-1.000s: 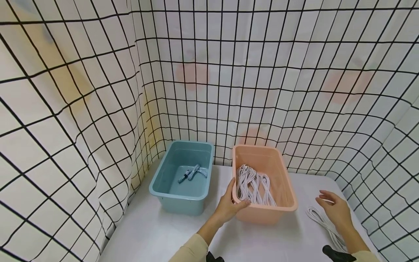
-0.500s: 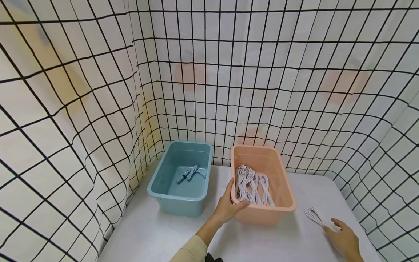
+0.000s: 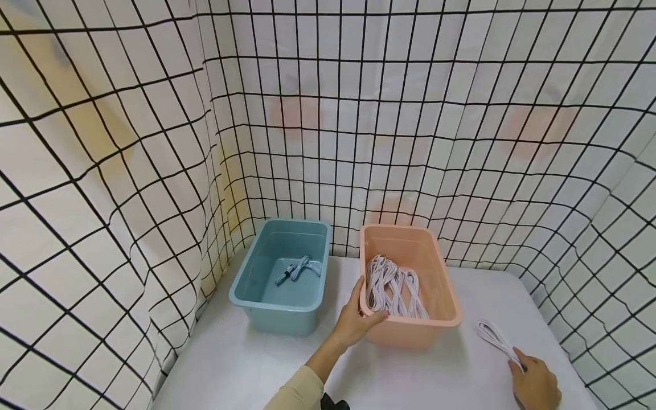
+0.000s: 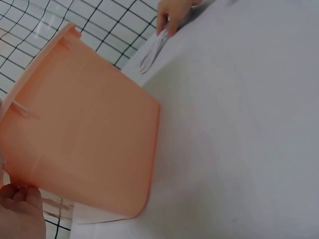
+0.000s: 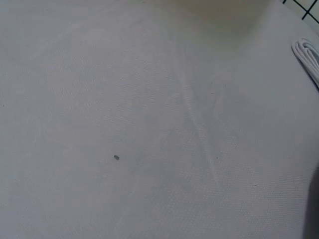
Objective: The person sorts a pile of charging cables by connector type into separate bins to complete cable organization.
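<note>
My left hand (image 3: 356, 322) grips the near-left corner of a peach plastic bin (image 3: 410, 333), thumb over the front rim and fingers along its side. In the left wrist view, the curled fingertips (image 4: 32, 196) show against the bin's wall. White cables (image 3: 392, 287), looped into several bundles, lie inside that bin. At the right of the table my right hand (image 3: 535, 381) pinches the near end of another white cable bundle (image 3: 492, 336), whose looped end lies on the tabletop. The right wrist view catches only part of this cable bundle (image 5: 308, 57).
A blue bin (image 3: 279, 319) stands to the left, with a small light-blue cable bundle (image 3: 299, 269) on its floor. Black grid netting (image 3: 338, 142) over white sheeting rises behind and on both sides of the white table (image 3: 410, 376).
My right hand has moved down from above the loose white cable bundle and now pinches its near end. The left hand keeps its hold on the peach bin.
</note>
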Tool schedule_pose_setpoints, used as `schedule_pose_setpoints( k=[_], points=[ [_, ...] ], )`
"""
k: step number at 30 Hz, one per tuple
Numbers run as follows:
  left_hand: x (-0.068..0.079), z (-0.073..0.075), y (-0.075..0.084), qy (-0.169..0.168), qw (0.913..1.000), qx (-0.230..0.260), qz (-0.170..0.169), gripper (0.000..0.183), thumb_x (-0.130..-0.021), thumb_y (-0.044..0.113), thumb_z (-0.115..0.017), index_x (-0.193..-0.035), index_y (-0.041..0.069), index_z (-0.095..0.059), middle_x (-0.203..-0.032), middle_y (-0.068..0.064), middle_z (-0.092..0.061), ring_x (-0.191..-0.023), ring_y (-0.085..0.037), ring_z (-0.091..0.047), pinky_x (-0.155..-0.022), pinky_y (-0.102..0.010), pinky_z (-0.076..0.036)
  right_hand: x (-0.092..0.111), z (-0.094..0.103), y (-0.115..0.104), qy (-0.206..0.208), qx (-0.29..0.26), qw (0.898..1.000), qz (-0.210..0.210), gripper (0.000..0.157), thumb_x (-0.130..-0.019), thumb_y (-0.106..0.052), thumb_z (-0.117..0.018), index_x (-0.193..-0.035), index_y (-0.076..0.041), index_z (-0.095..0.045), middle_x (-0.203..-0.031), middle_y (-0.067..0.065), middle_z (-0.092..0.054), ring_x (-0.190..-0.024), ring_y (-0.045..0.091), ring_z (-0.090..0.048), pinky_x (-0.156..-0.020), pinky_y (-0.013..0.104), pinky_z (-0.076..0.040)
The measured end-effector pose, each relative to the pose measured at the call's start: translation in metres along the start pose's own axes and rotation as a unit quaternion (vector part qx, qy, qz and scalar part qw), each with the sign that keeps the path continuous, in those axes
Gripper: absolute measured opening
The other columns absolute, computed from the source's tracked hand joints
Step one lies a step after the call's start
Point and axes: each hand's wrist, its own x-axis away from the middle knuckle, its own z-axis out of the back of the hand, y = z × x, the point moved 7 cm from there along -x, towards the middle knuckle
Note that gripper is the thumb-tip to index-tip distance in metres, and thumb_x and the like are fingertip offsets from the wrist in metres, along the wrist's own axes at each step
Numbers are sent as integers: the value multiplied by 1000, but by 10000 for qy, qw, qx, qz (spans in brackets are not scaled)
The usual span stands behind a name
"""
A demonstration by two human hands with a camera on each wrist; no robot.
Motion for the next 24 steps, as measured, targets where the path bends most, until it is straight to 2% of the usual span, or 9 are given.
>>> schedule_pose_setpoints(
  k=[8,13,20,24],
  points=[
    [1,1,1,90,9998,-190,-50,106,-89,38,-84,-167,33,-13,-163,-4,-36,-136,-20,-50,-106,-38,-47,1,4,-4,-332,-318,9989,-76,45,-101,-17,-63,-142,-1,-55,-132,33,-54,-118,58,-49,-88,68,-40],
    [1,1,0,41,9998,-158,77,106,-88,39,-84,-167,34,-13,-163,-1,-36,-136,-17,-49,-106,-37,-46,1,8,-6,-524,-493,9969,-304,44,-101,-19,-64,-141,-1,-56,-141,33,-51,-124,59,-46,-91,68,-41],
    [-2,2,3,44,9999,-152,-48,105,-89,39,-84,-167,33,-14,-162,-2,-39,-135,-18,-51,-105,-38,-47,-4,17,-11,-514,-876,9941,-380,49,-104,-24,-59,-147,-2,-52,-147,33,-45,-126,60,-42,-95,68,-38],
    [0,0,1,6,9999,-102,7,105,-89,37,-84,-167,34,-14,-162,-1,-38,-136,-19,-50,-106,-38,-46,-3,26,-14,-449,-957,9934,-441,50,-105,-23,-58,-148,-1,-50,-147,33,-45,-124,60,-42,-93,68,-38]
  ],
)
